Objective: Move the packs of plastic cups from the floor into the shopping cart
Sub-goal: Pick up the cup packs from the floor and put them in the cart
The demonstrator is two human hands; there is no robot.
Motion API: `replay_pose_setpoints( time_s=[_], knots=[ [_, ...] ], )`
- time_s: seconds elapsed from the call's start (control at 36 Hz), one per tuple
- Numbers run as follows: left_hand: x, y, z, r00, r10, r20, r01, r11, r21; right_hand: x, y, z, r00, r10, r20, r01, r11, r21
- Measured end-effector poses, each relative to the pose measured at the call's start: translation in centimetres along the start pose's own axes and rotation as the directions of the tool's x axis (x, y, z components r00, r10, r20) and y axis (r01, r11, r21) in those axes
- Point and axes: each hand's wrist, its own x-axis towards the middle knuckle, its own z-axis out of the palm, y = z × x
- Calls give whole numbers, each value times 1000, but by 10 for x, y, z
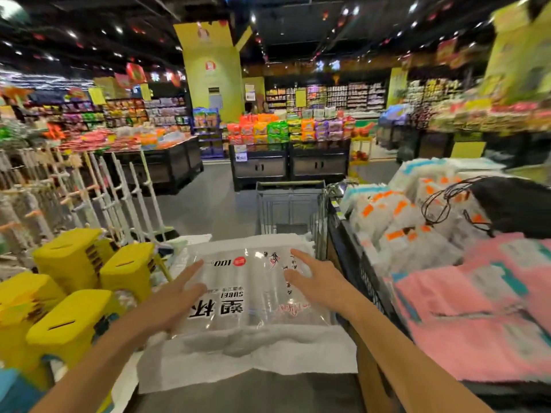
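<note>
Cup pack (253,290), flat glossy film, under left hand (174,298) and right hand (314,283)

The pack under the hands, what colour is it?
The pack is clear plastic with black lettering and red marks; head view shows it best.

Pack centre, cart ahead, stock on both flanks.

Pack of plastic cups (253,290) lies flat on a stack of sheets (247,362); left hand (170,296) at its left edge, right hand (316,281) over its right half, fingers straight. Shopping cart (289,204) end wall stands just beyond the pack. Stacked stools (68,323) to the left, pole rack (89,189) behind them. Bagged goods (417,234) piled right of the cart, with a bag (512,204) on top. Display island (289,162) behind the cart.
</note>
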Motion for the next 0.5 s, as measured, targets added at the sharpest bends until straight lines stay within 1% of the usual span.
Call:
replay_pose_setpoints(
  time_s=[0.17, 0.28, 0.39, 0.5],
  knots=[
    [78, 13, 4, 990, 104, 95, -100, 994, -44, 64, 15, -7, 999, 18, -41, -20, 998, -55],
    [135, 16, -1, 985, 124, 121, -111, 988, -110, 119, 18, -7, 996, 60, -71, -65, 995, -80],
    [199, 18, -7, 971, 187, 152, -169, 978, -119, 172, 18, -11, 986, 101, -135, -113, 990, -84],
    [259, 15, -10, 956, 237, 174, -210, 964, -161, 217, 18, -16, 981, 106, -165, -120, 990, -78]
  ],
)
